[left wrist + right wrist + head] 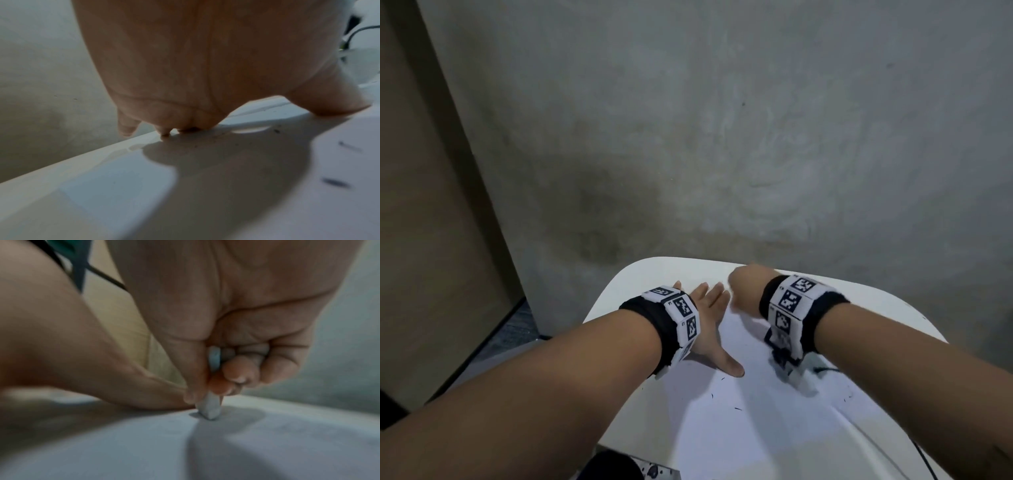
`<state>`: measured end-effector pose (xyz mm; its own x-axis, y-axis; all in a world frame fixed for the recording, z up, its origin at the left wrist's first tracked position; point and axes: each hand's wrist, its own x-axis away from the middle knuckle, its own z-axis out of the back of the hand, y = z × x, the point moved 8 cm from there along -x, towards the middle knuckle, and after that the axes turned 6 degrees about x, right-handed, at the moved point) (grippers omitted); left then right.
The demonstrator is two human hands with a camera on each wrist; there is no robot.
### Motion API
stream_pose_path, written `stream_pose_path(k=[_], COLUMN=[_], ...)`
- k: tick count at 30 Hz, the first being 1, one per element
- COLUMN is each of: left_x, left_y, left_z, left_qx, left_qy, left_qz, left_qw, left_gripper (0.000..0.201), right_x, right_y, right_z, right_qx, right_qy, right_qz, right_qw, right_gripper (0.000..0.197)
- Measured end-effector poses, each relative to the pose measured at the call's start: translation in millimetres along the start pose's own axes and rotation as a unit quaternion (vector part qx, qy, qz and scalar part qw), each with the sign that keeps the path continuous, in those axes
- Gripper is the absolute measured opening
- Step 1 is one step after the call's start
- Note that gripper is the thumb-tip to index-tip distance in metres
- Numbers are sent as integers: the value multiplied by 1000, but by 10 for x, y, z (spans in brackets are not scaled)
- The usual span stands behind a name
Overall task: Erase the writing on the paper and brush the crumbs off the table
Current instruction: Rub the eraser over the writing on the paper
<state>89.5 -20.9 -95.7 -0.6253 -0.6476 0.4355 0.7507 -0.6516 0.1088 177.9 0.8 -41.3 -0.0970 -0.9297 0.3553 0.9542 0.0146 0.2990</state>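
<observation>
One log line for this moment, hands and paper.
left hand: flat, pressing paper | right hand: pinching eraser, tip on paper | crumbs: on paper, unbrushed

white paper (750,404) flat on table (619,294), dark crumbs (738,408)

Paper (739,428) white; eraser (209,408) seemingly pale.

Black wristbands (654,329) with checkered tags
</observation>
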Motion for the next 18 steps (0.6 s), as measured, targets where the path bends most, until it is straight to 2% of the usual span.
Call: stream_pose_path(k=[2,5,9,13,16,18], left_x=[-2,7,-11,16,29,35], left_y=[-6,-19,-12,-24,3,5], left_z=[2,-8,-8,-15,5,13], left_qx=[3,14,13,19,8,13], left_qy=[2,-3,4,-5,0,3], left_qz=[-6,-6,-9,-5,-7,-8], left_qw=[1000,1000,1000,1000,1000,1000], left_gripper=[131,132,132,132,131,130], right_x=[-13,-23,27,20,100,69], right_y=[-13,138,8,282,117,322], right_z=[6,31,-62,-15,-95,-101], right_qx=[0,-6,-19,-19,-14,-38], right_qy=[-7,15,25,37,27,12], right_qz=[10,-21,20,-21,25,-12], right_qw=[1000,1000,999,999,999,999], right_gripper=[27,30,30,28,27,29])
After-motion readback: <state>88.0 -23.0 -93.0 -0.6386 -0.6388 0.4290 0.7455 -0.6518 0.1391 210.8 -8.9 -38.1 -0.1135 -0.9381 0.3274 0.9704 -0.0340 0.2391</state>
